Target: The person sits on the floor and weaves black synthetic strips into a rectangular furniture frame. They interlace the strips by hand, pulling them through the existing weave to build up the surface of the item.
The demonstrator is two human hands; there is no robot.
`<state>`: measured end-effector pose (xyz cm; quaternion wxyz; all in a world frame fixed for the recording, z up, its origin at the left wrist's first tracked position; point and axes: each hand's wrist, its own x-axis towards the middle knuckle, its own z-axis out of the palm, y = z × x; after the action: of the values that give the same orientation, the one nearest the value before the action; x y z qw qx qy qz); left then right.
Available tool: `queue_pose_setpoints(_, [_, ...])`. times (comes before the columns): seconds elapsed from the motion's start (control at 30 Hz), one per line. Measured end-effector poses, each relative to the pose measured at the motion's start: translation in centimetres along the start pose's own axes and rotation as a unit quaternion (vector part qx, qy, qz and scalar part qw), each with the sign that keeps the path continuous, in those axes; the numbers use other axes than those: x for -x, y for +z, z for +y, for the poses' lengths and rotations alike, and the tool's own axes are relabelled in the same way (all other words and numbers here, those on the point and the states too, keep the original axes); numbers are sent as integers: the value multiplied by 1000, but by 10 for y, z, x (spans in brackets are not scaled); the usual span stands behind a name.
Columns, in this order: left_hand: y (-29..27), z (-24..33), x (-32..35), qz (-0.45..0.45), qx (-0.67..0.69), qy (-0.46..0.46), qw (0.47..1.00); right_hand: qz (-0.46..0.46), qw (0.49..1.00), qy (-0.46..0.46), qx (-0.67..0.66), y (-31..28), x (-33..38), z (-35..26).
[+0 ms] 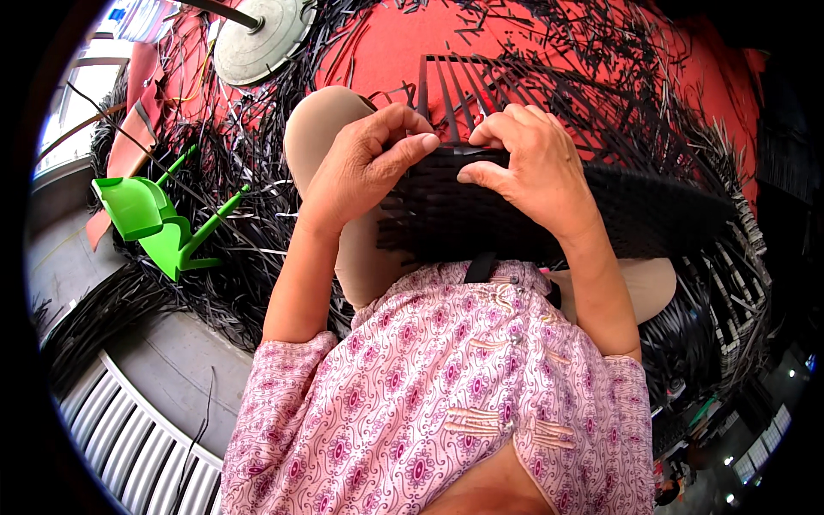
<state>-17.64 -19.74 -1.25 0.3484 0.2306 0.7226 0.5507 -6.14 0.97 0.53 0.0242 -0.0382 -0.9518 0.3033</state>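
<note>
A dark frame point(463, 73) with slender bars lies across my lap, and its near side is black woven panel point(515, 210). At the panel's upper edge a glossy black strip point(468, 150) runs between my hands. My left hand point(365, 167) has its fingers curled, with thumb and forefinger pinched at the strip's left end. On the other side my right hand point(541, 167) grips the strip between bent fingers and thumb. A small red piece point(486, 106) shows beside the right fingertips; its kind I cannot make out.
Heaps of loose black strips point(232, 163) spread over the red floor covering point(369, 43). Green plastic objects point(163, 215) lie at the left. A round grey base with a pole point(262, 43) stands at the far left, and a white slatted piece point(137, 438) is at the lower left.
</note>
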Motion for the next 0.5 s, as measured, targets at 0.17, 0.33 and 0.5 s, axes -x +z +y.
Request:
queue_pose_setpoints(0.17, [7, -10, 4, 20, 144, 50, 988, -32, 997, 15, -75, -2, -9, 4])
queue_pose_setpoints(0.33, [12, -14, 14, 63, 83, 107, 989, -8, 997, -39, -59, 1, -7, 2])
queue_pose_setpoints(0.5, [8, -28, 24, 94, -49, 134, 985, 74, 988, -109, 82, 9, 13, -11])
